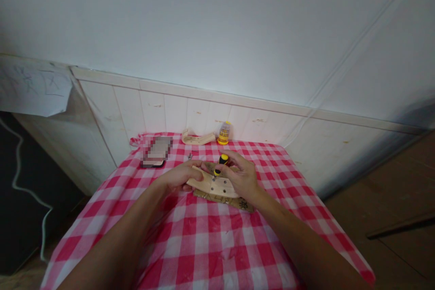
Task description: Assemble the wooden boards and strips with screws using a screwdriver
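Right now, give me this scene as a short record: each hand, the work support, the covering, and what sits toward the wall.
Left hand: grips the left end of a pale wooden piece
Right hand: holds a yellow-and-black screwdriver, pointing down at the piece
Under piece: brown cardboard
Covering: red-and-white checked cloth
Toward wall: curved wooden part, yellow-and-clear container

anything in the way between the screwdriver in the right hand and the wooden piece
Nothing visible: the screwdriver in the right hand angles straight down to the top of the wooden piece, and the left hand grips that piece at its end.
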Demonstrator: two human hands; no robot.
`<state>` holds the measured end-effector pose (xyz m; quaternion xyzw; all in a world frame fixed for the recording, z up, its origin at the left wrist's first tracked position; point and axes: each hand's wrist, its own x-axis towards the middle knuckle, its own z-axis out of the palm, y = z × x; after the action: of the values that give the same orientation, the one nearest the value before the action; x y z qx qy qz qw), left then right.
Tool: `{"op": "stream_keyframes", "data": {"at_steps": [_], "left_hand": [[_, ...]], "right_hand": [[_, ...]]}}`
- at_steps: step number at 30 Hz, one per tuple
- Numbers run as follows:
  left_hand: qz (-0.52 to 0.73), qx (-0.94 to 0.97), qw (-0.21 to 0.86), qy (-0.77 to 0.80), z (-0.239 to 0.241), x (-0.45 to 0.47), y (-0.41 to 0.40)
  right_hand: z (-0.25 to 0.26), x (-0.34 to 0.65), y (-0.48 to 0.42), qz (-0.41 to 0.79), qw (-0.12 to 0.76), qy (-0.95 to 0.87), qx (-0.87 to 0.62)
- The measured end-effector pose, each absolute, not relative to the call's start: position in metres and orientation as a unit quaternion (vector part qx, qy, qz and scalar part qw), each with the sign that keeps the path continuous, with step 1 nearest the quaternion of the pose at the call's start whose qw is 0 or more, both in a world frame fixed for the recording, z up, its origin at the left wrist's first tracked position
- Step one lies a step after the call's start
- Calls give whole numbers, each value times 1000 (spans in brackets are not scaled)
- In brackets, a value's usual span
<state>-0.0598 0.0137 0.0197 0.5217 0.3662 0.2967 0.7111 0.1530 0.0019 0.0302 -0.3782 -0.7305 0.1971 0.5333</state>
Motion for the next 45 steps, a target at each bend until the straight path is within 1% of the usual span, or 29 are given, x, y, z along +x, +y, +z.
{"op": "stream_keyframes", "data": {"at_steps": [15,24,29,37,45], "left_hand": [[298,521,711,366,21,-59,13],[293,525,702,382,26,-59,11],[298,523,707,371,24,-58,12],[301,512,713,373,20,-59,13],[303,515,709,374,20,-58,13]], "right_hand": [[29,155,3,189,514,-745,-380],[44,155,-8,137,474,-800,-341],[47,156,-9,145,456,-811,-336],[46,150,-7,158,478,-786,-360],[45,149,-6,179,476,-779,-368]]}}
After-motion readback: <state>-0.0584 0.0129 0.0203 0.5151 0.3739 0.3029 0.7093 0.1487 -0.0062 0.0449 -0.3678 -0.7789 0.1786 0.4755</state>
